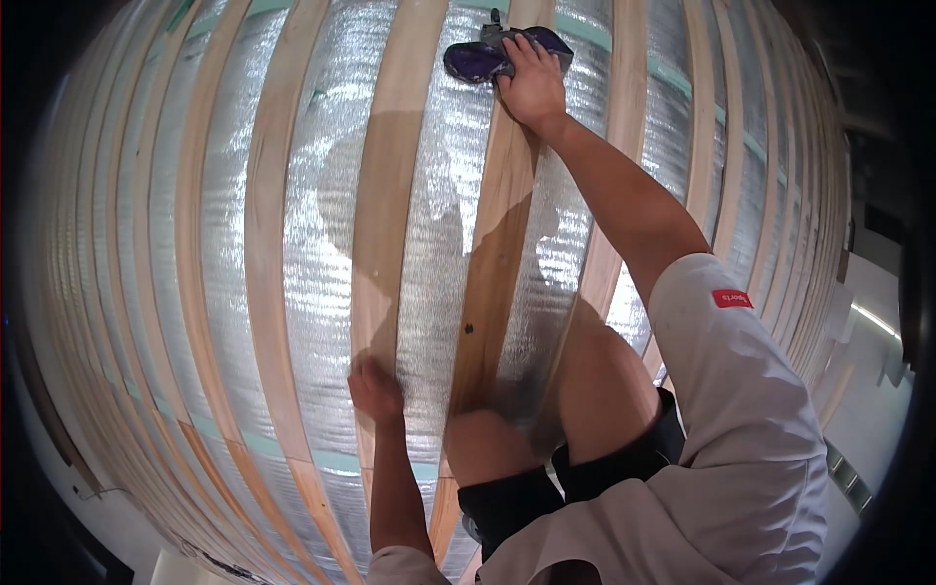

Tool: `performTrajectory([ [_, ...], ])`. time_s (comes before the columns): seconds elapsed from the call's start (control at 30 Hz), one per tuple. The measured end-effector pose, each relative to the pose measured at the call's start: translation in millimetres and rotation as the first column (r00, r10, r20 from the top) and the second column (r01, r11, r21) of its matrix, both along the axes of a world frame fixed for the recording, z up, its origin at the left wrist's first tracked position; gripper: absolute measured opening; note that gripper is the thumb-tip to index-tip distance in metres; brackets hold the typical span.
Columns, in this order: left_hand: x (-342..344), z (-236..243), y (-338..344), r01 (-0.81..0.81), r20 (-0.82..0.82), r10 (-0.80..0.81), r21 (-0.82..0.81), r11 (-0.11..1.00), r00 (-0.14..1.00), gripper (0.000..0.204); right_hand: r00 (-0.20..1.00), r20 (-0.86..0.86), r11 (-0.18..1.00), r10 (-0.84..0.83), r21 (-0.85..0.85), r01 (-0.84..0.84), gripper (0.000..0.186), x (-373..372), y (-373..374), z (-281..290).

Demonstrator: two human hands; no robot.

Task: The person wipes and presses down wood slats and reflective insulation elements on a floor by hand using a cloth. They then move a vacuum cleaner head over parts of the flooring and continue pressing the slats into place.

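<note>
My right hand (534, 86) is stretched far forward over a dark purple-and-black object (478, 62) with two rounded lobes and a grey middle; its kind is unclear. The fingers drape over its grey part, gripping it against a wooden batten (508, 195). Nearer to me, my left hand (375, 390) rests at another batten (382, 205), its fingers curled in. Whatever it may hold is hidden. Between these battens shows silvery reflective foil (434, 292).
Several more long battens (268, 195) run side by side across the foil. Pale green strips (346, 462) cross beneath them. My bare knees (604, 390) are on or just above the battens. A whitish surface with a bright light strip (876, 320) lies beyond the right edge.
</note>
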State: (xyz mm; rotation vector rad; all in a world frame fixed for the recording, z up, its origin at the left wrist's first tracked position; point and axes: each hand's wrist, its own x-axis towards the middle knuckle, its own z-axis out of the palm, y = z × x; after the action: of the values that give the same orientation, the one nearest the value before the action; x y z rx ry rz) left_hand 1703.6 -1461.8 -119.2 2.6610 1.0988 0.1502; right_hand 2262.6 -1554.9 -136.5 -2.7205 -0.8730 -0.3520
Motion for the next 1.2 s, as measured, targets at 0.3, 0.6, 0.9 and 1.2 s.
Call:
performTrajectory([
  [0.3,-21,-10,-9,-0.184,-0.321,0.145,-0.095,0.978,0.936,0.022,0.998,-0.048,0.999,-0.039,0.007,0.039,0.069,91,20,-1],
  [0.6,343,1,82,0.292,0.396,-0.272,0.011,0.956,0.877,0.016,0.991,-0.133,0.998,-0.010,0.064,0.019,0.078,169,37,16],
  [0.9,584,-17,125,0.366,0.227,-0.402,0.185,0.912,0.887,0.016,0.998,-0.050,0.999,-0.037,0.022,0.038,0.073,384,67,1],
  [1.2,570,-15,139,0.336,0.101,-0.341,0.065,0.940,0.935,0.026,0.996,0.032,0.990,0.081,0.116,-0.084,0.064,546,112,8],
])
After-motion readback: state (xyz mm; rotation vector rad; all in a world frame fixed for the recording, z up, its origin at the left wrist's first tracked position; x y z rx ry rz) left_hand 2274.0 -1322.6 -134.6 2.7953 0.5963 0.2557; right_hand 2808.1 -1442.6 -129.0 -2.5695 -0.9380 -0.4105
